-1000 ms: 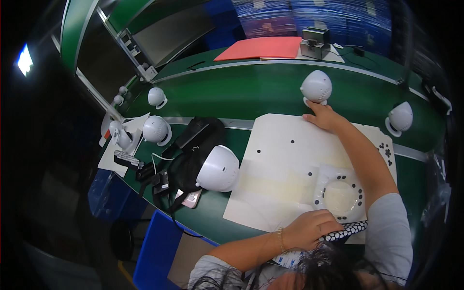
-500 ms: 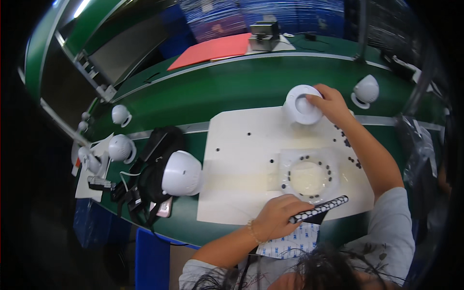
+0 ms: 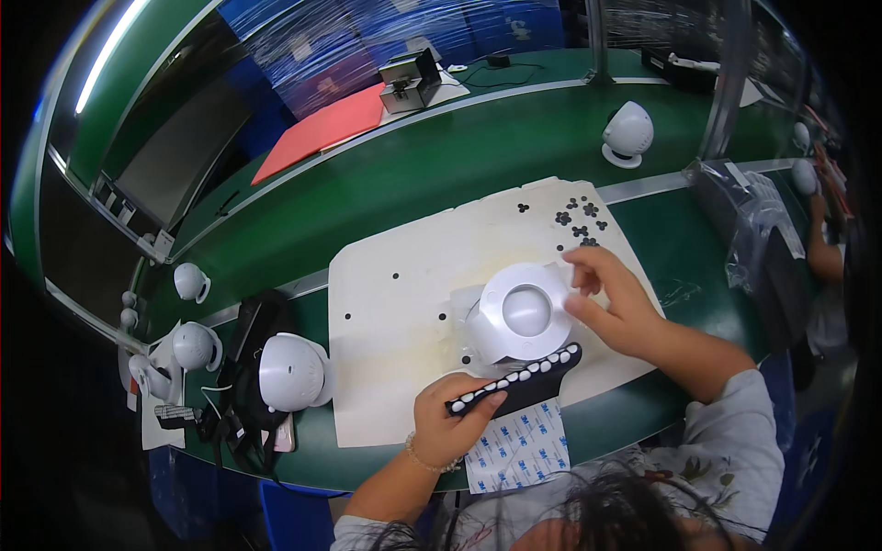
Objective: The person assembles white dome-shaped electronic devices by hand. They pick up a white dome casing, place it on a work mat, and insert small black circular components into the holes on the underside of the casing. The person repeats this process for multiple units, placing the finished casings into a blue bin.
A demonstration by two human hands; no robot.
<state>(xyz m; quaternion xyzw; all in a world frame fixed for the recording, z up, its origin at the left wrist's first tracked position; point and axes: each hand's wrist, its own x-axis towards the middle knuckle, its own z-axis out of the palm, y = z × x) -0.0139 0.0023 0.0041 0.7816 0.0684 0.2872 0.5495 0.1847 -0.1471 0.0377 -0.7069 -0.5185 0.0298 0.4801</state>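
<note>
A white round-bodied device (image 3: 484, 332) lies on the cream board (image 3: 386, 367), its ring-shaped base (image 3: 496, 298) facing up. Beside that base is my right hand (image 3: 614, 301), its thumb and fingers apart with nothing seen between them. My left hand (image 3: 446, 418) grips a folded black sheet (image 3: 528, 390) lined with white oval spots along its upper edge. The sheet lies close in front of the device. Under it, a white backing sheet with blue print (image 3: 519, 450) hangs near the board's front edge. The device mostly covers the clear plastic ring below it.
Small black round pads (image 3: 579, 220) are scattered at the board's far right. Left of the board stand another white device (image 3: 292, 372) and a black bag (image 3: 243, 358) with cables. A further white device (image 3: 629, 133) sits at the back. Plastic-wrapped goods (image 3: 763, 225) lie at right.
My right hand has brought the white device down onto the plastic ring and let go of it. My left hand has tilted the black sheet, showing its spotted edge. The view has shifted.
</note>
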